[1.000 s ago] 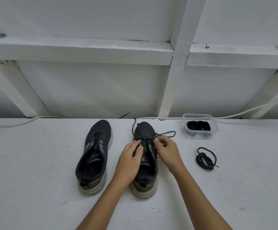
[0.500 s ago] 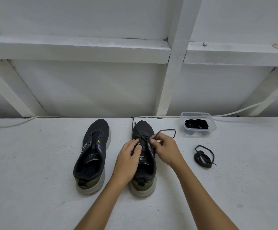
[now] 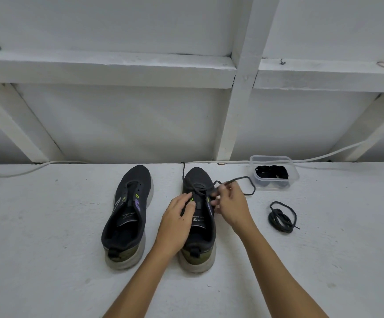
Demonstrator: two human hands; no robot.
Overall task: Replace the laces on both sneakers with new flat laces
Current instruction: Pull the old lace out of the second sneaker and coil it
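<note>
The right hand (image 3: pixel 231 204) has its grip pinched on the old round lace (image 3: pixel 236 179) of the right sneaker (image 3: pixel 199 216), drawing a loop out over the eyelets, while the left hand (image 3: pixel 178 220) rests on the tongue area with its fingers curled at the lacing, steadying the shoe; whether it pinches a strand I cannot tell. That sneaker stands on the tabletop (image 3: pixel 49 226), toe away from the person, its lace loosened at the upper eyelets but threaded lower down.

The likely trouble is snagging: a pull at an angle could jam the lace tip in an eyelet or drag the sneaker forward if the left hand eases off. The trailing free end could also catch on the clear container (image 3: pixel 274 172) just beyond it.

Just beside it, the left sneaker (image 3: pixel 126 216) stands already bare of lace. A coiled removed lace (image 3: pixel 281 218) lies to the right, near the container of black flat laces (image 3: pixel 271 172). Nothing blocks the hands.
</note>
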